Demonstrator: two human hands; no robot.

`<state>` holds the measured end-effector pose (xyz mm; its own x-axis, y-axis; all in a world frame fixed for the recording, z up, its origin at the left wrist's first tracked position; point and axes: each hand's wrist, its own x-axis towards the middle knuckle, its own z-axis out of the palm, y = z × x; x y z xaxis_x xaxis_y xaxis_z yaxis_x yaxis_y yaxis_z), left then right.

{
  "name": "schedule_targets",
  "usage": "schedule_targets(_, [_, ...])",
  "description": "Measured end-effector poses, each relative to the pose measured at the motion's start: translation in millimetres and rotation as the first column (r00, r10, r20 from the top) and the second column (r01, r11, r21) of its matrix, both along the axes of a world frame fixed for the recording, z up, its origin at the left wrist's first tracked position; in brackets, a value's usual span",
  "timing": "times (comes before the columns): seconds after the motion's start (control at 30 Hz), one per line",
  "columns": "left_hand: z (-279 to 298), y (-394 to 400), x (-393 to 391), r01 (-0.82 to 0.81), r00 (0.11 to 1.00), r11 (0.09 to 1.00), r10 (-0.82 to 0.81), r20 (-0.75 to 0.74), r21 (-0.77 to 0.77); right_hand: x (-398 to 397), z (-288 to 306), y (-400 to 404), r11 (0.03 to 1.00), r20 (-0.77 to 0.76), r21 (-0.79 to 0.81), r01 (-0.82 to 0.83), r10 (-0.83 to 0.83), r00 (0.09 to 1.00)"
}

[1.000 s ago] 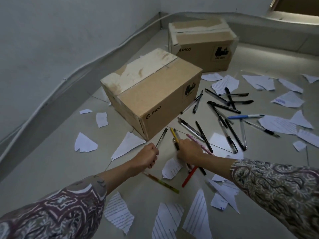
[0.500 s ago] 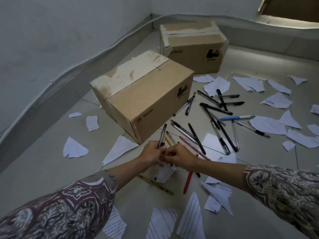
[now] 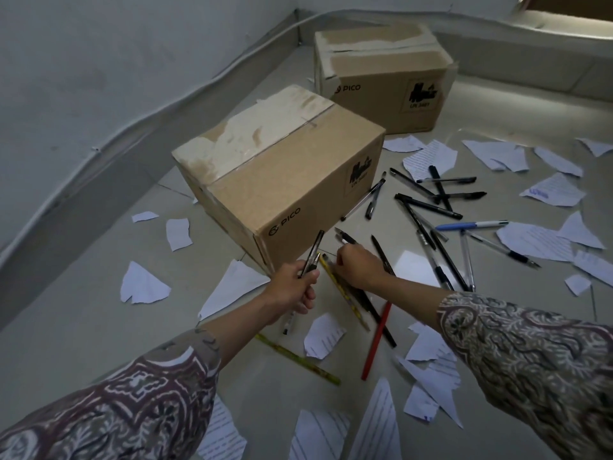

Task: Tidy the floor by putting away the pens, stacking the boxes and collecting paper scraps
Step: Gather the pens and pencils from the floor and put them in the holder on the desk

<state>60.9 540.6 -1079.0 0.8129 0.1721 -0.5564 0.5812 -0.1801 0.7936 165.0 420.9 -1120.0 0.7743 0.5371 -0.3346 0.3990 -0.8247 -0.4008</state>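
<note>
Two cardboard boxes stand on the floor [image 3: 83, 327] in the head view: the near box [image 3: 282, 180] sits toward the left wall, and the far box [image 3: 384, 78] stands behind it, close to the floor's far corner, the two apart. The left hand [image 3: 295, 287] has its fingers curled round a small bundle of dark pens [image 3: 311, 257], whose upper ends rise in front of the near box's front bottom corner. The right hand [image 3: 358, 267], just beside it, reaches down with fingers curled onto pens on the floor; a black pen tip [image 3: 345, 236] pokes out past its knuckles, but whether the fingers are clamped on it I cannot tell. Below the hands lie a yellow pen [image 3: 345, 293], a red pen [image 3: 376, 343] and a second yellow pen [image 3: 298, 360]. Many more loose pens [image 3: 431, 207] are scattered right of the near box, among them a blue one [image 3: 471, 224]. Torn paper scraps [image 3: 323, 336] lie all over the floor, along the left wall, toward the right edge and at the near edge.
</note>
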Motion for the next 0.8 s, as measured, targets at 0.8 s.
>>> schedule_targets(0.8, [4.5, -1.6, 11.1, 0.016, 0.999, 0.999, -0.015, -0.031, 0.042, 24.9, 27.8, -8.2, 0.992, -0.176, -0.034, 0.125, -0.129, 0.976])
